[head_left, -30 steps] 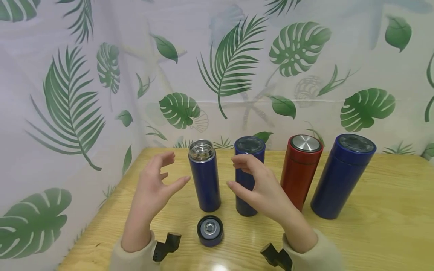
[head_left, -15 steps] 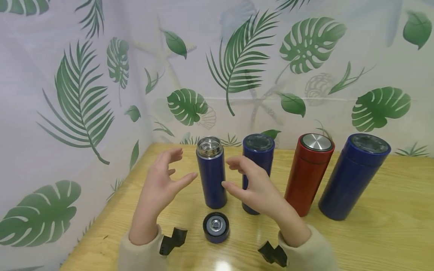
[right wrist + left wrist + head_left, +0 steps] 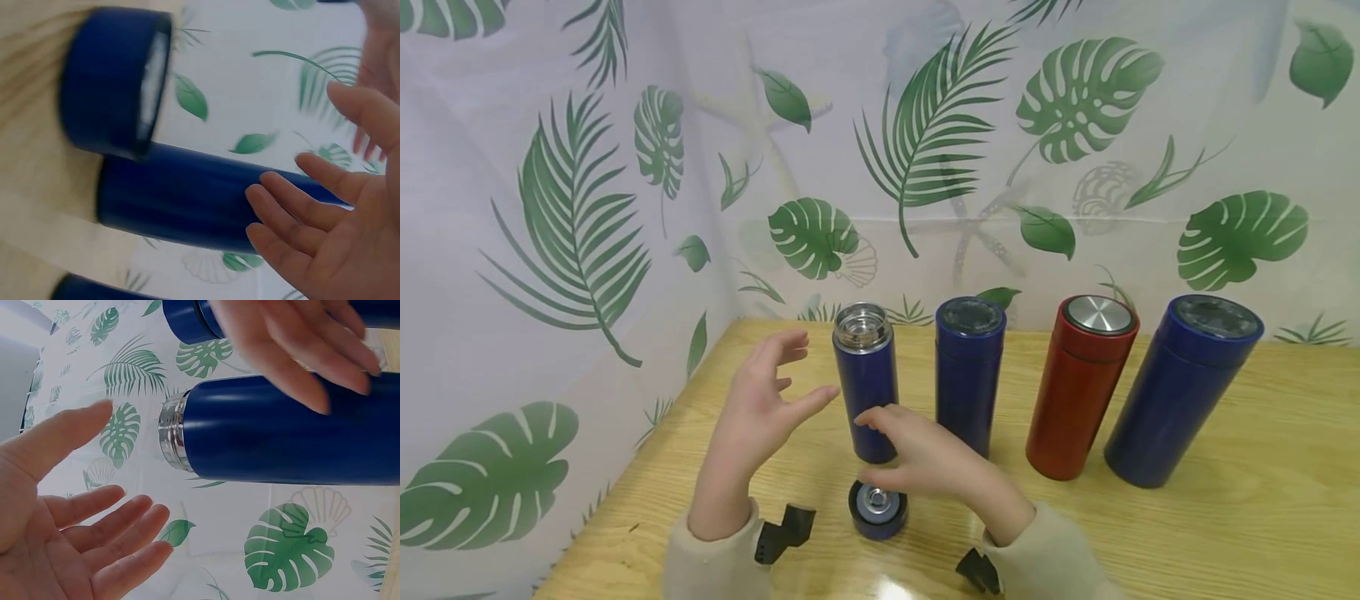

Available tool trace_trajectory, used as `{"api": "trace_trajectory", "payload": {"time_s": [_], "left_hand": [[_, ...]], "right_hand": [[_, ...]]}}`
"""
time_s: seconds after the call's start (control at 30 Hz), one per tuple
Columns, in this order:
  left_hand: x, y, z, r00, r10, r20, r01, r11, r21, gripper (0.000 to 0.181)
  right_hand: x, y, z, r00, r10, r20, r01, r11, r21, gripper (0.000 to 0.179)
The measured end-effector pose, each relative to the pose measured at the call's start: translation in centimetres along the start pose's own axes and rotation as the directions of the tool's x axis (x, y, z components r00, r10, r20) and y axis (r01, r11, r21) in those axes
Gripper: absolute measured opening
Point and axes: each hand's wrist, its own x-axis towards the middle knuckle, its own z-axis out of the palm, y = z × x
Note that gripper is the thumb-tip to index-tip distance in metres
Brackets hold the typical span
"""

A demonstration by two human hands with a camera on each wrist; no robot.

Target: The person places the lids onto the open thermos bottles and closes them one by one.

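An uncapped blue thermos bottle (image 3: 867,392) with a bare steel neck stands upright on the table. Its blue lid (image 3: 878,510) lies inside-up in front of it, partly covered by my right thumb in the head view. My right hand (image 3: 925,454) is above the lid, in front of the bottle, with fingers and thumb apart and nothing between them. To the left of the bottle my left hand (image 3: 756,425) is held up, fingers and thumb spread, holding nothing. The left wrist view has the right hand's fingers (image 3: 306,356) in front of the blue bottle (image 3: 281,431).
Right of the uncapped bottle stand a capped blue thermos (image 3: 970,375), a red thermos (image 3: 1078,392) with a silver-topped lid, and a wider blue thermos (image 3: 1180,392). A leaf-patterned cloth (image 3: 700,208) hangs behind and left of the wooden table (image 3: 1247,517).
My right hand has come down and toward me, from beside the bottle to over the lid. The left hand has hardly moved. The whole head view shifted slightly during the first half second.
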Motion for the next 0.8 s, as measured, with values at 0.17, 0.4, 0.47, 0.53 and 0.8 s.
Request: {"api": "trace_trajectory", "payload": {"time_s": [0.17,0.4,0.47,0.53,0.8], "left_hand": [[0.3,0.0,0.1,0.999,-0.018,0.028,0.018,1.0,-0.005,0.06],[1.0,-0.6,-0.2,0.998,-0.048,0.038,0.051,0.997,-0.064,0.062],[1.1,-0.7,-0.5,0.998,-0.063,0.031,0.065,0.994,-0.082,0.062],[1.1,-0.8,-0.7,0.997,-0.075,0.029,0.078,0.993,-0.093,0.062],[2.0,-0.2,-0.2,0.995,-0.101,0.024,0.104,0.987,-0.121,0.061]], "right_hand": [[0.4,0.4,1.2,0.992,0.022,0.127,-0.011,0.996,-0.086,0.059],[0.5,0.8,2.3,0.966,0.055,0.252,-0.019,0.99,-0.142,0.063],[0.5,0.8,2.6,0.956,0.068,0.286,-0.03,0.99,-0.136,0.062],[0.5,0.9,2.8,0.948,0.076,0.308,-0.036,0.99,-0.135,0.062],[0.7,0.8,3.4,0.933,0.116,0.34,-0.049,0.979,-0.199,0.062]]}}
